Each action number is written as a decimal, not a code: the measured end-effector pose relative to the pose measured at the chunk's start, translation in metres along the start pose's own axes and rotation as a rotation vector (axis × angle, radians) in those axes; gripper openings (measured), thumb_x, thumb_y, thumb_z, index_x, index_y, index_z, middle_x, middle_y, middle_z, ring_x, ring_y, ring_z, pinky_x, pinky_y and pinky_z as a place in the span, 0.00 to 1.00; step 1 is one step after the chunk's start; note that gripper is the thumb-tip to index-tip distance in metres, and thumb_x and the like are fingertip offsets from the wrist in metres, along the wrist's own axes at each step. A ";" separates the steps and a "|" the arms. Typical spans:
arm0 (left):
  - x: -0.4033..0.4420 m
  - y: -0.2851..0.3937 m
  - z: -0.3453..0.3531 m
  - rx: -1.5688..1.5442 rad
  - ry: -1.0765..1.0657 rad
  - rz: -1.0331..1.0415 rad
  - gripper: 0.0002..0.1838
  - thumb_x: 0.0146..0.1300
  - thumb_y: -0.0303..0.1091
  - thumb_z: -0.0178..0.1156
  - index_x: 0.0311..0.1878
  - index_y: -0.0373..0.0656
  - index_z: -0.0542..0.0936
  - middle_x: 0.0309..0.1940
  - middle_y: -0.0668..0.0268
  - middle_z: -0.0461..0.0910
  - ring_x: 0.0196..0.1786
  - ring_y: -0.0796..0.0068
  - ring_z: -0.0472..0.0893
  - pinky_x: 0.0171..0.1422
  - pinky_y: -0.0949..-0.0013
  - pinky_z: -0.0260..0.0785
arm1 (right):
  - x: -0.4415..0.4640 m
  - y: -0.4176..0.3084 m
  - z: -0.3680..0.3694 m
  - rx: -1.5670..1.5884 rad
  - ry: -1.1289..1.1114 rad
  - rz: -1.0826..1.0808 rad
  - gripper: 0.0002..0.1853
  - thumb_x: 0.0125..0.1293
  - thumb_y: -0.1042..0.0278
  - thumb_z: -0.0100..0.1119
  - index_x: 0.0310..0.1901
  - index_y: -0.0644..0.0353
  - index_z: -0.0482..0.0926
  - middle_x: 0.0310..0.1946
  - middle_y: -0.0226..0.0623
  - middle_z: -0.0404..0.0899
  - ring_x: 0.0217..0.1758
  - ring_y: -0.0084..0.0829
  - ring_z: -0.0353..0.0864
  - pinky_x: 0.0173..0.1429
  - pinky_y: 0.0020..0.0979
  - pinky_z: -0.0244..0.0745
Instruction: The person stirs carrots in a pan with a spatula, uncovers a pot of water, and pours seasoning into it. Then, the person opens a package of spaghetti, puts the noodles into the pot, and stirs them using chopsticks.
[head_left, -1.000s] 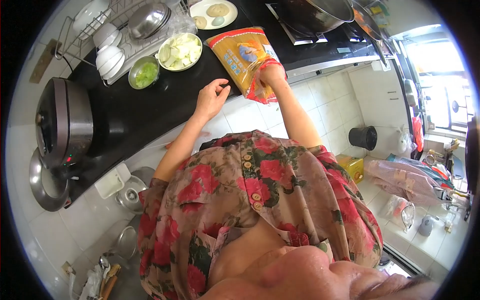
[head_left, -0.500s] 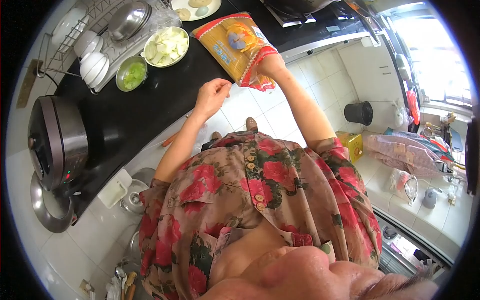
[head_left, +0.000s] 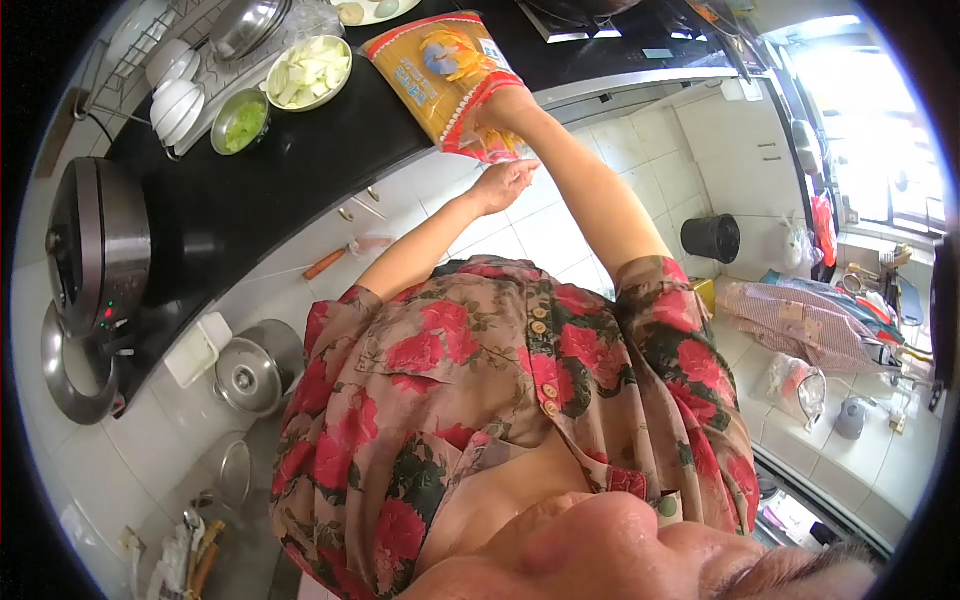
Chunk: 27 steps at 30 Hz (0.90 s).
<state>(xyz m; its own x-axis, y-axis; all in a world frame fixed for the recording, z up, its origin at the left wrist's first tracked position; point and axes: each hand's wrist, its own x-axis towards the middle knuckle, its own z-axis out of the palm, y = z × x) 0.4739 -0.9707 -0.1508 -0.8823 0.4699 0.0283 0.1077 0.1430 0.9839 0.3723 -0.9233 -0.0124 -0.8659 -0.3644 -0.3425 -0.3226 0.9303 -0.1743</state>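
Note:
A yellow plastic bag of dried noodles [head_left: 425, 75] with red edging lies on the black counter, its near end overhanging the front edge. My right hand [head_left: 508, 108] is at that near end, partly covered by the red-edged plastic; its fingers are hidden, so their grip does not show. Just below the bag's overhanging end is my left hand [head_left: 503, 186], with loosely stretched fingers and nothing visible in them. Left of the bag stand a bowl of pale cut vegetable pieces [head_left: 308, 73] and a metal bowl of chopped green vegetable [head_left: 240, 122].
A rice cooker [head_left: 100, 245] stands at the counter's left end. White bowls [head_left: 178, 118] sit by the dish rack, and a plate [head_left: 385, 12] is at the back. The stove [head_left: 590, 30] lies right of the bag. A black bin [head_left: 710, 238] stands on the floor.
My left hand has moved right, from beside the bag to beneath its near end, and its fingers have straightened from a curl. My right hand sits slightly farther left with the bag.

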 end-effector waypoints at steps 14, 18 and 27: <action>0.005 0.039 -0.038 0.171 0.262 0.096 0.16 0.69 0.32 0.47 0.58 0.39 0.71 0.53 0.51 0.75 0.61 0.52 0.71 0.67 0.60 0.61 | -0.106 0.031 -0.033 0.522 -0.209 0.115 0.21 0.49 0.65 0.62 0.41 0.74 0.77 0.31 0.48 0.81 0.32 0.35 0.85 0.39 0.33 0.79; 0.008 0.030 -0.041 0.108 0.267 0.027 0.18 0.69 0.29 0.48 0.61 0.40 0.69 0.54 0.55 0.75 0.62 0.58 0.71 0.67 0.62 0.61 | -0.140 0.046 -0.028 0.583 -0.236 0.136 0.17 0.50 0.67 0.59 0.40 0.73 0.77 0.29 0.48 0.82 0.30 0.35 0.85 0.38 0.35 0.80; -0.015 0.085 -0.011 -0.894 -0.344 -0.205 0.26 0.62 0.35 0.63 0.63 0.45 0.68 0.59 0.62 0.73 0.64 0.68 0.71 0.68 0.61 0.63 | -0.201 0.072 -0.034 0.772 -0.291 0.180 0.16 0.50 0.73 0.58 0.39 0.75 0.74 0.28 0.44 0.78 0.27 0.31 0.81 0.34 0.32 0.77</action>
<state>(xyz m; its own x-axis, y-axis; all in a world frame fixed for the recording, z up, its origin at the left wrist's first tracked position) 0.4916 -0.9751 -0.0653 -0.6481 0.7582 -0.0717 -0.5447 -0.3957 0.7394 0.5099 -0.7815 0.0749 -0.7118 -0.3080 -0.6312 0.2538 0.7252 -0.6401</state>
